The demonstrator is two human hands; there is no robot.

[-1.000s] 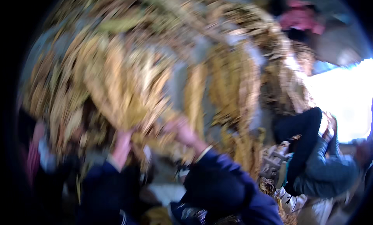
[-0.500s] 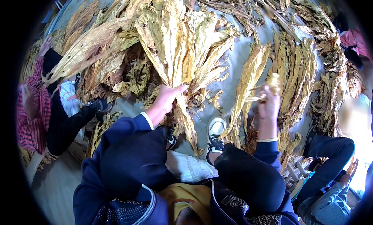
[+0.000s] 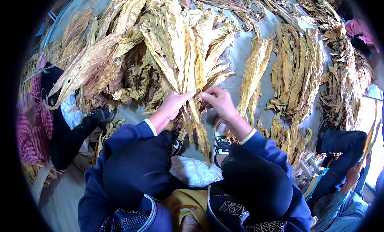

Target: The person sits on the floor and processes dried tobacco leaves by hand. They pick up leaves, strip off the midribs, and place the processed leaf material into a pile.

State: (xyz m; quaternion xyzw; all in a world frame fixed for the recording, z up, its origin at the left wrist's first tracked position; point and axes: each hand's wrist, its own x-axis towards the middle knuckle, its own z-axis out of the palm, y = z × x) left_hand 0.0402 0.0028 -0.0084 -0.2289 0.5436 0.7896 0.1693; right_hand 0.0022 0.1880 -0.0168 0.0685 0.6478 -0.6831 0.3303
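My left hand is closed round the stem ends of a fanned bundle of dried yellow-brown tobacco leaves, its thumb across the front. The leaves spread upward, away from me, and a few crumpled ends hang below the fist toward my shoes. Close beside that thumb, my right hand pinches at the bundle's right edge. A leaf's stem end seems to be between its fingertips, though it is partly hidden. Just to the right lies a separate long pale leaf on the grey sheet.
More dried leaves lie in rows to the right. A darker leaf heap is behind my left hand. My shoe stands below the bundle. People sit on both sides: a checkered sleeve at left, a dark trouser leg at right.
My right hand has come left from over the leaves at right to the bundle's stem ends. My left hand keeps its hold on the bundle.
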